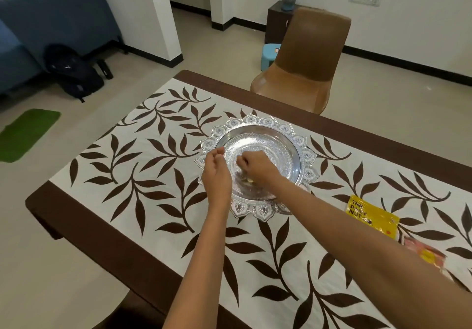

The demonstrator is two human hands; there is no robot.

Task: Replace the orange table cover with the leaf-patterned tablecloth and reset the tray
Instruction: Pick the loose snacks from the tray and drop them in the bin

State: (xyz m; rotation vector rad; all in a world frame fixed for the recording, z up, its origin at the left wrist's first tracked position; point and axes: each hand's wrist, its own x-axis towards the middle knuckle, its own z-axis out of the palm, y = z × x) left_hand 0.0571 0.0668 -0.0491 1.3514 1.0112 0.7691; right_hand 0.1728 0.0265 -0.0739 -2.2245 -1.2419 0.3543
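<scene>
Leaf-patterned tablecloth (158,165) lies flat along the counter (84,216), with dark wood showing on both long sides, and the tray (265,121) sits on it near the middle. I see no orange cover anywhere in this view, so I judge the cloth swap done and the step in hand to be resetting the tray.

From the head view, both hands are at the tray. My left hand (217,175) hovers over the tray's left rim with its back to the camera and fingers loosely curled. Its palm is hidden, so I cannot tell whether it holds anything or touches the rim. My right hand (255,165) reaches into the tray's bowl, knuckles up and fingers bent tightly downward. A small pale piece shows just under its wrist, but I cannot tell whether the fingers pinch anything.

A yellow packet (367,213) lies on the cloth to the right of the tray, and a blurred red-and-yellow packet (424,252) lies further right. A brown chair (304,68) stands beyond the tray.

Next, I reckon, the packets need to go into the tray, which calls for reaching right without dragging the cloth.
</scene>
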